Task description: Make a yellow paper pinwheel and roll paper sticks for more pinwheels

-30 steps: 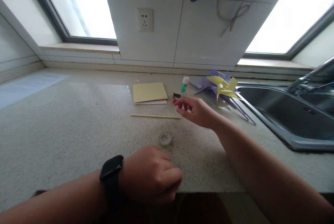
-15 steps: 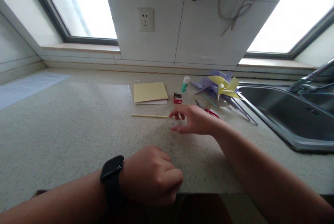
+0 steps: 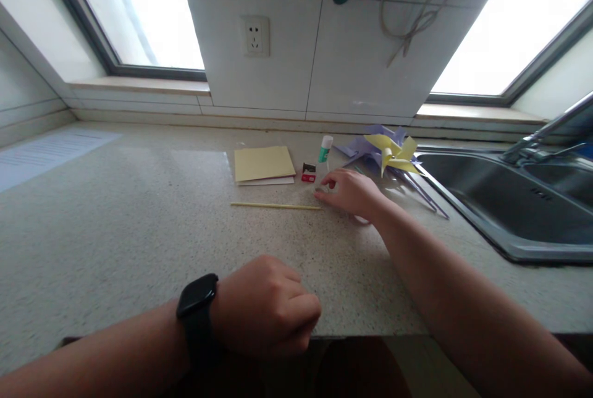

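My right hand point(image 3: 348, 191) reaches over the counter to the right of the yellow stick point(image 3: 275, 206). Its thumb and fingers are curled round a small clear object point(image 3: 320, 188), too blurred to name. Just beyond the fingertips stand a small red and black box point(image 3: 308, 172) and a glue stick point(image 3: 325, 148) with a white cap. A pale curved edge point(image 3: 360, 220) shows below the palm; I cannot tell what it belongs to. My left hand point(image 3: 269, 308), a black watch point(image 3: 198, 294) on its wrist, rests in a loose fist near the counter's front edge, its palm hidden.
Yellow and white square paper point(image 3: 264, 163) lies stacked at the back. Yellow and purple pinwheels point(image 3: 393, 154) lie by the sink point(image 3: 491, 200) on the right. A printed sheet point(image 3: 50, 154) is at the far left, and a socket point(image 3: 256, 36) is on the wall.
My right hand has moved away from the yellow stick, back and to the right with the clear object, and now covers the red-handled scissors. My left hand has stayed in place.
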{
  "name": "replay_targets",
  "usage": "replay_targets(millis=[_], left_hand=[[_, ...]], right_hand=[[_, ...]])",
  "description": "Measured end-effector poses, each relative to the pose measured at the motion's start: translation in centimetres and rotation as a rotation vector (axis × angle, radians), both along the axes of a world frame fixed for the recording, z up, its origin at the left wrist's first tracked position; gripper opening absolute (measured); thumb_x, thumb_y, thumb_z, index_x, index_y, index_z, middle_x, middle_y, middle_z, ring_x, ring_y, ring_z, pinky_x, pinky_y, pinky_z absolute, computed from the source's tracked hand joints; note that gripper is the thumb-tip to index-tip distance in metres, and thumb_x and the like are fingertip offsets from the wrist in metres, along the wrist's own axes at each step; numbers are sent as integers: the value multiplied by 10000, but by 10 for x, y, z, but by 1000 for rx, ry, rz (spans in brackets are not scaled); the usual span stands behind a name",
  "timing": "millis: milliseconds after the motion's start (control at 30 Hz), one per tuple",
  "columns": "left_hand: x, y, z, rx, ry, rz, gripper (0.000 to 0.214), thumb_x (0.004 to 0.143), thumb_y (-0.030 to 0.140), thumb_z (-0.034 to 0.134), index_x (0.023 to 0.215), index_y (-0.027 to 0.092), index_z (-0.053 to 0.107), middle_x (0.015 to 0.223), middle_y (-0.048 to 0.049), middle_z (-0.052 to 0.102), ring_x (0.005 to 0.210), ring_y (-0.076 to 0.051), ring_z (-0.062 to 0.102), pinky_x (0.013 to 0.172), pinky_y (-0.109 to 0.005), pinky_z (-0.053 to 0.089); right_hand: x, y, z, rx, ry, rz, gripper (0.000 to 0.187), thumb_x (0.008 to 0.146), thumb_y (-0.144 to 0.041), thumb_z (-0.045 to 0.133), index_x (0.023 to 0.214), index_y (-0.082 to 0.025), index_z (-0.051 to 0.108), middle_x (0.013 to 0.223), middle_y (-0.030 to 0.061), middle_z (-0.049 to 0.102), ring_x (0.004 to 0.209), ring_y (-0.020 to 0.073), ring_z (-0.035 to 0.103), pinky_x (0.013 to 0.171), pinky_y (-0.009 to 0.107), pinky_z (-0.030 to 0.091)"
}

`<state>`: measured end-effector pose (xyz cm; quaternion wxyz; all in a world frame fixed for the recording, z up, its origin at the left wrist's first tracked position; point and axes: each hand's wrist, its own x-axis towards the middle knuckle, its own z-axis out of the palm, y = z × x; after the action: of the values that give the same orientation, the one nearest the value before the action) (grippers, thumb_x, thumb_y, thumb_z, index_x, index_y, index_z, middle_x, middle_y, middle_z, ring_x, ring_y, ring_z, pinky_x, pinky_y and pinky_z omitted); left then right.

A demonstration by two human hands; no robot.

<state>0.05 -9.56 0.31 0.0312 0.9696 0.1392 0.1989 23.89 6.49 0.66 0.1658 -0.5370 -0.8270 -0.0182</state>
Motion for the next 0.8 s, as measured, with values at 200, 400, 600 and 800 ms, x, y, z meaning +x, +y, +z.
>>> replay_targets(millis=[200,400,600,800], left_hand=[[1,0,1,-10,-2,0,119,840,153,518,745,215,555,589,44,590,508,-141,479,451,-344,338],[-1,1,-4,-16,11,-4,101,868,203,529,772,216,558,605,42,605,540,-143,510,478,-338,362],[-2,3,-3,-24,23,-17,104,882,206,533,783,209,564,613,37,617,551,-133,540,496,-324,352],[-1,3,-1,-21,7,-14,95,859,204,549,770,202,580,601,42,616,526,-135,536,464,-335,357]], right_hand=[[1,2,-1,-9,-42,-120,483,778,-717,644,919,-267,752,800,72,729,726,255,653,564,334,402],[-4,1,4,14,-17,-216,605,717,-811,620,900,-248,744,776,100,715,675,263,629,558,350,381],[-14,-16,18,151,139,-124,372,883,-599,594,917,-249,715,786,54,717,693,229,628,624,349,387],[-60,-25,24,103,126,229,243,939,-345,599,1133,-209,649,1082,66,732,962,215,667,821,315,469]])
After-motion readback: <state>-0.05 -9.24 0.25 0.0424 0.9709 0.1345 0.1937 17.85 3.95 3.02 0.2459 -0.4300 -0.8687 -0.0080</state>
